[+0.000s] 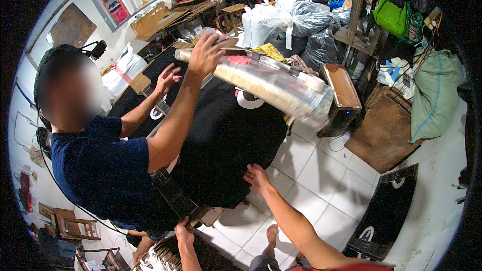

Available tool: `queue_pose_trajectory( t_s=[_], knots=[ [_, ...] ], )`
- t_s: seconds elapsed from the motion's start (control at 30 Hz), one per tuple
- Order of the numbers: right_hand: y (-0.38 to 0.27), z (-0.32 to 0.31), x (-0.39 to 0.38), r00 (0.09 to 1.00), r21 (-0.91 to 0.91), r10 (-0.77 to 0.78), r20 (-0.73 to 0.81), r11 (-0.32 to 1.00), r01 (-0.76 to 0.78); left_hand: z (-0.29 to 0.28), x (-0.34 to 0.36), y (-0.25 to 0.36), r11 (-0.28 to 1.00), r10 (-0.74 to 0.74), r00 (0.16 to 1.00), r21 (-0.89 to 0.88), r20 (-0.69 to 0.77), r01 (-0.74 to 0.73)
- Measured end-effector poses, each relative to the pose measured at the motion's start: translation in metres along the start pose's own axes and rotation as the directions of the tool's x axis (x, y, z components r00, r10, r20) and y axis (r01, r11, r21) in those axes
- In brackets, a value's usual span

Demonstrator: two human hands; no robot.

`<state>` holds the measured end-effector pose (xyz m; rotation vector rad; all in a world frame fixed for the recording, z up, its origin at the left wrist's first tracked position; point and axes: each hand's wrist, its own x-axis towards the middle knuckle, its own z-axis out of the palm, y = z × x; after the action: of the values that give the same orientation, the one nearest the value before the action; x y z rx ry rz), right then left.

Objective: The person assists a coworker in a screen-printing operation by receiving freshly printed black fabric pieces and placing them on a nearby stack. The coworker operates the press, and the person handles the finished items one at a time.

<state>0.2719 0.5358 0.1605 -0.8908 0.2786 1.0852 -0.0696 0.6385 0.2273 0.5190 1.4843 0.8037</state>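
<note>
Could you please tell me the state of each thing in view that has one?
Black cloth: spread out
Frame: raised, tilted, held by the co-worker
Right hand: at the cloth's edge, grip unclear
Left hand: near the cloth's corner, grip unclear
Green sack: bulging
Clear bags: filled
Box light: lit blue

Red sleeve (pixel 370 266) here on right arm (pixel 296 226)! Forearms bare, left hand (pixel 185 232), right hand (pixel 258 179) bare too; down below, greyish legwear (pixel 263 263), bare foot (pixel 272 234).

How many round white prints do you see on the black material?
4: one round white print on the central black cloth, one seen between the co-worker's arms, two, upper and lower, on the black panel at lower right. More may be hidden.
</note>
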Motion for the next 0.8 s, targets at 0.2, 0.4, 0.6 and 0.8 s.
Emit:
queue_pose_trajectory(
  t_s=[0.2,0.4,0.6,0.8],
  knots=[
    [-0.013,0.015,0.025,0.997,0.048,-0.067,-0.043,0.996,0.069,-0.018,0.004,0.005,1.000,-0.002,0.958,0.020,0.286,-0.004],
    [-0.028,-0.050,-0.079,0.956,0.199,-0.262,0.135,0.952,0.233,-0.039,-0.014,-0.021,0.928,-0.011,0.821,-0.300,0.571,0.221],
    [-0.072,-0.158,-0.262,0.938,0.106,-0.344,-0.037,0.932,0.346,-0.060,-0.097,-0.096,0.971,-0.009,0.798,-0.186,0.603,0.152],
    [-0.132,-0.278,-0.420,0.902,0.076,-0.387,-0.191,0.910,0.407,-0.073,-0.227,-0.193,0.968,-0.144,0.647,-0.030,0.749,0.251]
  ],
)
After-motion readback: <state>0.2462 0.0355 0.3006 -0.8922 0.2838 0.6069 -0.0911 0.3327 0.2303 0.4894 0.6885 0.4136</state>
